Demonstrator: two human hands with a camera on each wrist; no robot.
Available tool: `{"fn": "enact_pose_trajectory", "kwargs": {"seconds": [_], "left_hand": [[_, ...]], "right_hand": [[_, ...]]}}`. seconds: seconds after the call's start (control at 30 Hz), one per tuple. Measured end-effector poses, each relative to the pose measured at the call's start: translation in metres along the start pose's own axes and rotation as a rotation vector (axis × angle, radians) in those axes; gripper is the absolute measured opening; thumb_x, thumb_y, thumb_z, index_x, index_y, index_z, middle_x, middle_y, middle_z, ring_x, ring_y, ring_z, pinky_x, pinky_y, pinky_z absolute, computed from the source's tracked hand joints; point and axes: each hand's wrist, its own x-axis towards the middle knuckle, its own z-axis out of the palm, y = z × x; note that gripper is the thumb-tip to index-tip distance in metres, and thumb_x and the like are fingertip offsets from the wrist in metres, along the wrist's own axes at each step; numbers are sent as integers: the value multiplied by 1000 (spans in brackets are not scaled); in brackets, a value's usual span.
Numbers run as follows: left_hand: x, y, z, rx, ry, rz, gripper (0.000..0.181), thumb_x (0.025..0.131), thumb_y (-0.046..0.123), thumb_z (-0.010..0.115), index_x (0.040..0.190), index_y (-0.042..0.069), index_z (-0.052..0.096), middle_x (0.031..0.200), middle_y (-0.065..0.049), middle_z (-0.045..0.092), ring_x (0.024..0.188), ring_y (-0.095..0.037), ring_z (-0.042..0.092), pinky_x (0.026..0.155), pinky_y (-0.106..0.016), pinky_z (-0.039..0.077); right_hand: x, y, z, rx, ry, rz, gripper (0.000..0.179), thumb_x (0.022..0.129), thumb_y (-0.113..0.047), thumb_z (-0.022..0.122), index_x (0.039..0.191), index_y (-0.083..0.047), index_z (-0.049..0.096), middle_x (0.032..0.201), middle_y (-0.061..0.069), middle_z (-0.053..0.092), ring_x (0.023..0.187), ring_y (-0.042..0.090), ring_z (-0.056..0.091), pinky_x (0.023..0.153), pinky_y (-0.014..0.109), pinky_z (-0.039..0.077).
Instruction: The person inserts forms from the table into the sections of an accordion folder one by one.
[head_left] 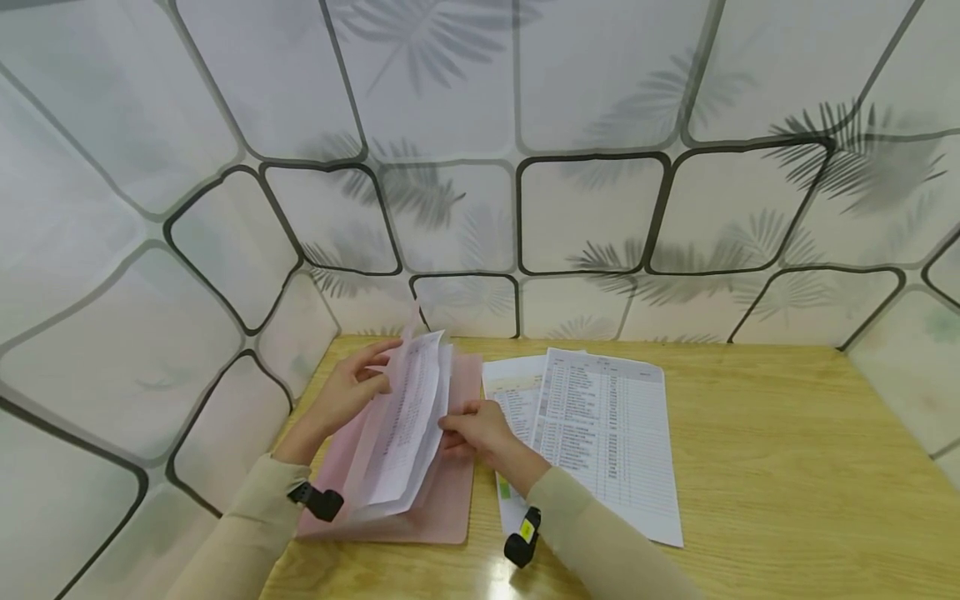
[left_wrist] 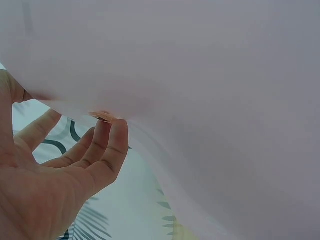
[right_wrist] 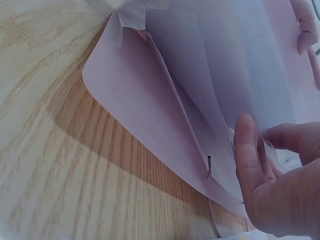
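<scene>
Right grip [head_left: 480,429] pinches papers [head_left: 408,425], their print too small to read.

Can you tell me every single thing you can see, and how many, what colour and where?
Folder: one, pink, on the table's left
Raised sheet: one, pale pink, left of the folder's papers
Papers: several, white, standing up in the folder
Loose sheets: at least two, white, printed, right of the folder
Green patch: one, green, by the loose sheets' left edge
Table: one, yellowish wood, underneath
Patterned covering: white, grey lines and leaves, around the table
Wrist devices: two, black, on the wrists
Sleeves: two, beige, on the arms
Left hand: one, touching the raised sheet
Right hand: one, at the papers' edge
</scene>
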Motion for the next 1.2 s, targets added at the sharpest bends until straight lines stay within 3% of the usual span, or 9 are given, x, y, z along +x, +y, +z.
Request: {"fn": "enact_pose_trajectory", "kwargs": {"seconds": [0.3,0.77,0.97,1.2], "left_hand": [[-2,2,-1,-13,3,7,62,91,-4,61,152,4,54,150,-32,53,112,-45,70,83,-28,53],[-2,1,-1,-24,-3,16,63,90,-4,61,151,4,54,149,-31,54,108,-42,71,82,-26,54],[-2,2,0,-25,-9,12,64,89,-4,60,152,5,55,151,-28,54,113,-43,70,82,-25,54],[-2,5,0,-14,-12,8,64,89,-4,60,152,5,54,153,-27,53,115,-46,69,81,-25,54]], "right_hand": [[-1,-5,-17,-5,7,-23,27,95,-4,68,118,10,66,79,10,72,62,15,71,64,35,64],[-2,-20,-66,-3,82,-45,32,99,-12,69,124,7,66,95,16,72,66,14,74,65,33,63],[-7,-25,-92,-100,135,-50,40,99,-18,71,132,4,64,119,28,71,71,15,75,67,33,64],[-13,-30,-122,-245,213,-51,47,99,-22,72,139,1,62,128,27,70,76,16,75,69,34,63]]}}
